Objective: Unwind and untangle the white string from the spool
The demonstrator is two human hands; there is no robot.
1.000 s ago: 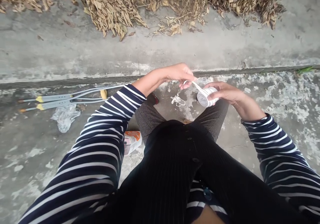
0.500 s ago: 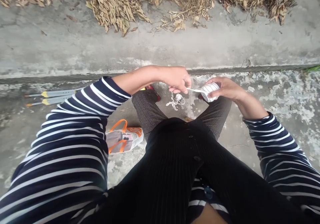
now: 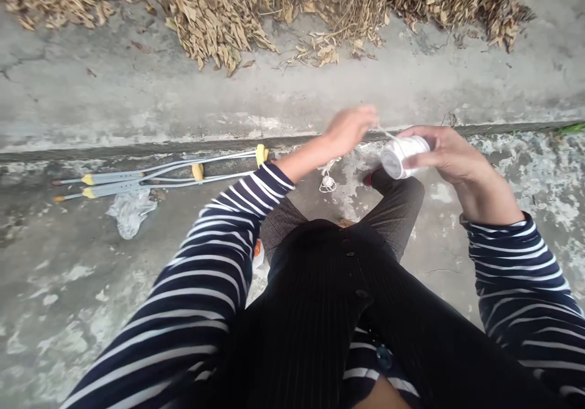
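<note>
My right hand point(image 3: 445, 153) grips a white spool point(image 3: 402, 155) wound with white cord, held over my knees. My left hand point(image 3: 350, 127), blurred by motion, is pinched on the cord's free end point(image 3: 382, 132) just left of the spool and a little above it. A loose tangle of white cord point(image 3: 327, 181) lies on the concrete below my hands. Both arms wear navy sleeves with white stripes.
Two metal crutches point(image 3: 150, 177) with yellow grips lie on the ground at the left, beside a crumpled clear plastic bag point(image 3: 130, 209). A raised concrete ledge point(image 3: 137, 110) runs across ahead, with dry leaves and twigs point(image 3: 219, 7) piled behind it.
My left hand has swung up and to the right, pulling the cord end over the spool. The right hand raised and turned the spool. The orange-handled bag is now hidden behind my left arm.
</note>
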